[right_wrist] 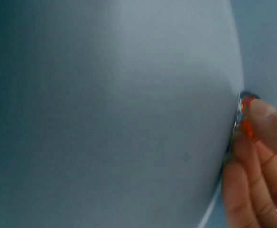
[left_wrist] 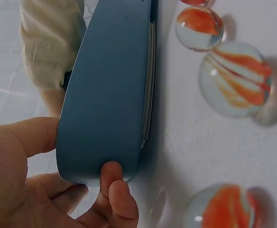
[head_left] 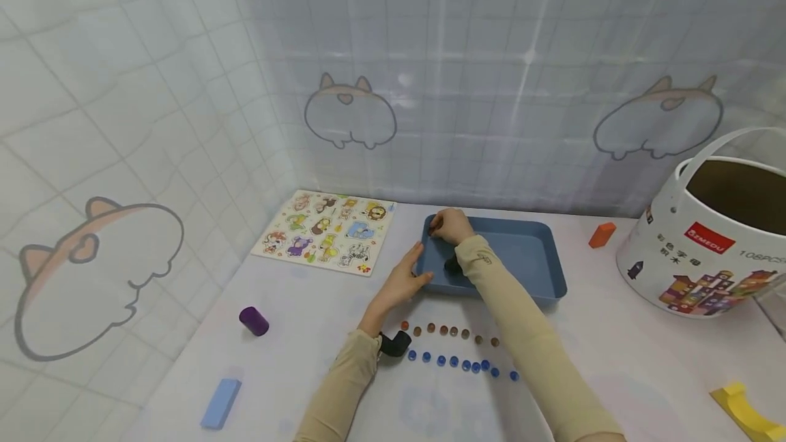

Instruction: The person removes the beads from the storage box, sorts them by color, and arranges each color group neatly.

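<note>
A shallow blue-grey tray (head_left: 522,251) lies on the table in the head view. Over its far left corner, my right hand (head_left: 453,226) pinches a clear glass marble (right_wrist: 246,102) with an orange swirl between thumb and fingers, close to the tray wall. More orange shows just below it among the fingers. My left hand (head_left: 402,285) rests against the near left corner of the tray, with thumb and fingertips touching its outer wall. Orange-swirled marbles (left_wrist: 236,79) lie in a row in front of the tray, with a row of blue marbles (head_left: 454,361) nearer me.
An animal puzzle board (head_left: 319,232) lies left of the tray. A white bucket (head_left: 694,244) with a handle stands far right. Around the table are a purple cylinder (head_left: 254,320), a light blue block (head_left: 221,404), an orange block (head_left: 602,234) and a yellow arched block (head_left: 746,415).
</note>
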`<state>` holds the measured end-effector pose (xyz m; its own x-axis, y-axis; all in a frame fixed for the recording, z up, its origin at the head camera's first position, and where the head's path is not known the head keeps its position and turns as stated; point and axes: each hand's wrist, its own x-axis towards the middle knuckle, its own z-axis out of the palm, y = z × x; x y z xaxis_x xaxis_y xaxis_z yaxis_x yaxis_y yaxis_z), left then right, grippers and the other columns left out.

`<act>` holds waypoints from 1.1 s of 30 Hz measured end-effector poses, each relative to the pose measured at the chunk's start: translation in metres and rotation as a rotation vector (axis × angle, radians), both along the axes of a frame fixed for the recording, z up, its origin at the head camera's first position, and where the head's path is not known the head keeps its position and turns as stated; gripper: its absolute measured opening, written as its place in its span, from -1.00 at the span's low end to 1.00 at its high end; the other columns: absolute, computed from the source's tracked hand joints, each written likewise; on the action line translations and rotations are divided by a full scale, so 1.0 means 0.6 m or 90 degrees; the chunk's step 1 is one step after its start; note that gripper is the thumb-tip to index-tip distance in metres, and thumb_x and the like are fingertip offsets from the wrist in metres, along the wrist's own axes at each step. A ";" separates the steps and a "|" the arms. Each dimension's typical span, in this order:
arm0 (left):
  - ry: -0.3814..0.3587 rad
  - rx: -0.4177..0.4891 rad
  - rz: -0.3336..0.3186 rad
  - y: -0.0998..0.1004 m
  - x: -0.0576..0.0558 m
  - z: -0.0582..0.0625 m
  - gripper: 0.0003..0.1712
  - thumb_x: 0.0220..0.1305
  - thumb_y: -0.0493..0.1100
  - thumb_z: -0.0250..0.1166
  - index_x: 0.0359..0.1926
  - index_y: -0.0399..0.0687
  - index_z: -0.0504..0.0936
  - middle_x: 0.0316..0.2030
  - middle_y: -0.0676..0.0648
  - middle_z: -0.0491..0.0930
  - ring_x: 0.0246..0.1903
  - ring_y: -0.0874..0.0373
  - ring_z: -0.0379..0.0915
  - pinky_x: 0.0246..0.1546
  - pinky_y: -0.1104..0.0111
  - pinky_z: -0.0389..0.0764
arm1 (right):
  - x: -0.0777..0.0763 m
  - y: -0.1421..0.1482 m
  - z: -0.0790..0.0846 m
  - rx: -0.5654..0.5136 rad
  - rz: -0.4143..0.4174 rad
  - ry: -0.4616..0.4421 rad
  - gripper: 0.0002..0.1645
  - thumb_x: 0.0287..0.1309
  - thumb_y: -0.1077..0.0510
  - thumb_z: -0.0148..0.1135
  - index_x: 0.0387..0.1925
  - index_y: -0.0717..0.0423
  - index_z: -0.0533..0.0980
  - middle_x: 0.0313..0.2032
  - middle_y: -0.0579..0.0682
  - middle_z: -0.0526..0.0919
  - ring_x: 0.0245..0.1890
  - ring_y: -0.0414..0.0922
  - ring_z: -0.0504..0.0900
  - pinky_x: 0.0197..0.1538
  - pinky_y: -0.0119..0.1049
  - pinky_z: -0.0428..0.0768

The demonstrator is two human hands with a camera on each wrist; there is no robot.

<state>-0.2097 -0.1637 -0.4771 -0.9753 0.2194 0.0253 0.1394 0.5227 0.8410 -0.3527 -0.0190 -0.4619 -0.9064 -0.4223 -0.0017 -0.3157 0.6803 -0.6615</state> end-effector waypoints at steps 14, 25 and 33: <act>0.005 0.004 0.021 -0.002 -0.004 0.001 -0.21 0.36 -0.21 0.19 0.46 -0.37 0.03 0.51 -0.29 -0.08 0.50 -0.18 -0.15 0.45 -0.03 0.11 | 0.044 0.140 0.095 -0.170 0.011 -0.069 -0.63 0.26 0.18 0.24 0.09 0.15 0.51 -0.03 0.19 0.60 -0.03 0.09 0.61 0.11 0.03 0.60; -0.016 -0.010 0.030 -0.005 -0.004 0.001 -0.18 0.36 -0.18 0.19 0.48 -0.32 0.00 0.52 -0.25 -0.10 0.50 -0.16 -0.16 0.45 -0.03 0.10 | 0.157 0.264 0.074 -0.226 -0.005 -0.069 -0.64 0.22 0.15 0.29 0.04 0.17 0.54 0.01 0.25 0.63 -0.11 -0.17 0.66 0.01 -0.27 0.66; -0.018 -0.002 0.022 0.003 -0.009 0.002 -0.18 0.37 -0.19 0.18 0.49 -0.31 -0.02 0.52 -0.25 -0.11 0.51 -0.14 -0.20 0.49 0.01 0.02 | 0.250 0.322 0.045 -0.269 -0.006 -0.073 -0.64 0.21 0.17 0.29 -0.02 0.31 0.54 -0.03 0.30 0.63 -0.18 -0.38 0.65 -0.12 -0.41 0.66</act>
